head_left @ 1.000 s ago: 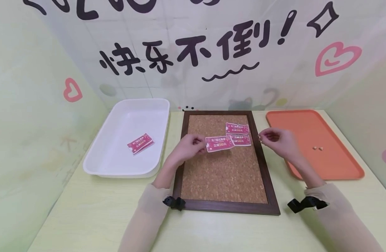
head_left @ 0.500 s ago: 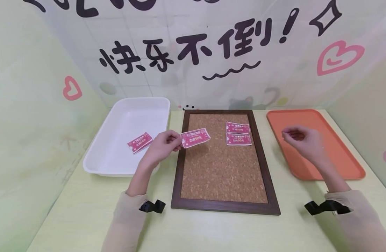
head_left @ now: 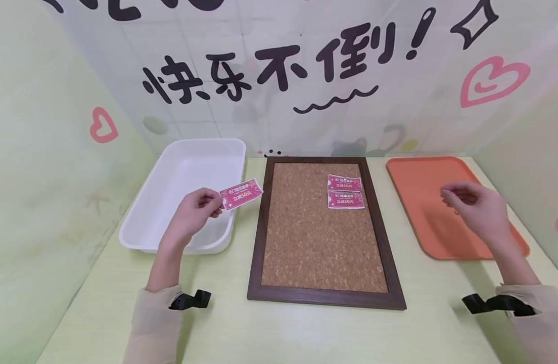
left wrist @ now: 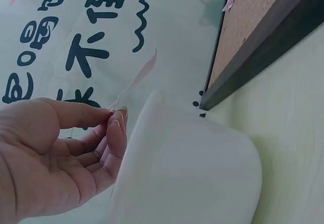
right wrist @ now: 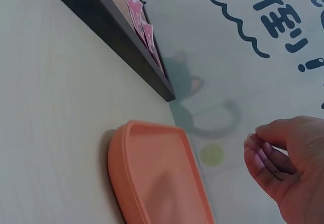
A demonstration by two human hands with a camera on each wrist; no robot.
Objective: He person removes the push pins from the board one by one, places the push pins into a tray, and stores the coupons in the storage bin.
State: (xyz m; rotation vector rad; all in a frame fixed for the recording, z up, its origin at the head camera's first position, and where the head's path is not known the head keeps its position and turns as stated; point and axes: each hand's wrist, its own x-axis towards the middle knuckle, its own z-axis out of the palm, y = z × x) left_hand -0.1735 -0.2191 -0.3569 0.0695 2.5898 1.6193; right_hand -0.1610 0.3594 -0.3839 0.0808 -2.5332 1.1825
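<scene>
In the head view my left hand (head_left: 198, 210) pinches a pink coupon (head_left: 241, 194) by its left end, above the right side of the white tub (head_left: 138, 237). The left wrist view shows that coupon (left wrist: 137, 79) nearly edge-on. My right hand (head_left: 479, 210) is over the orange tray (head_left: 415, 212), thumb and fingertips together in a pinch on a tiny pushpin, which the fingers almost wholly hide. In the right wrist view the hand (right wrist: 281, 160) hangs above the tray. Two pink coupons, an upper one (head_left: 344, 182) and a lower one (head_left: 345, 199), are pinned to the corkboard (head_left: 322, 247).
The dark-framed corkboard lies between tub and tray on a pale table (head_left: 279, 333). A printed backdrop (head_left: 270, 121) stands behind them. The tub's inside is partly hidden by my left hand, and part of the tray by my right.
My left hand has carried the coupon left from over the corkboard to the white tub. My right hand has moved right, from beside the board's frame to over the orange tray.
</scene>
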